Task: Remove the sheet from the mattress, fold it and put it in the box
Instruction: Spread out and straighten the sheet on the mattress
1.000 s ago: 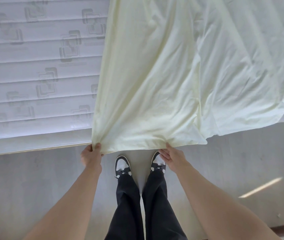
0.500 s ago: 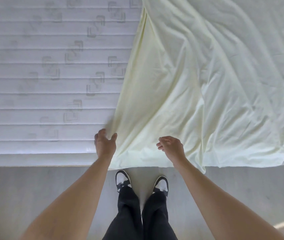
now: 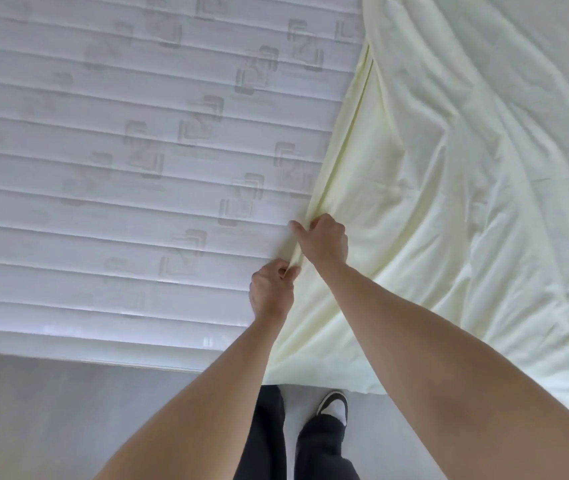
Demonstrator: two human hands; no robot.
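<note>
At the left lies the bare white quilted mattress [image 3: 110, 161], its ribbed top printed with grey square motifs and its near edge running along the grey floor [image 3: 51, 420]. More of that bare top shows now than half a second ago, since the view has swung so that the cloth sits farther right.

Near the middle, the left hand [image 3: 271, 292] rests on the mattress with its fingers curled, its grip pinching the left edge of the pale yellow sheet [image 3: 449, 202]. Half a second ago this hand lay near the mattress's near edge with thumb and fingers spread on the cloth; it has since gone deeper onto the bed and closed on the hem.

Just beyond it, the right hand [image 3: 321, 242] has crossed over from its earlier place, well apart to the right, and now grips the same folded edge right above the left hand, fingers curled round the bunched cloth, the two hands almost touching. The right forearm lies over the sheet's near part.

To the right, the sheet spreads rumpled across the mattress, its doubled left edge running up and away from the hands, its near hem hanging just past the mattress edge. Below, dark trousers [image 3: 265, 441] and one black-and-white shoe [image 3: 334, 407] stand on the floor.
</note>
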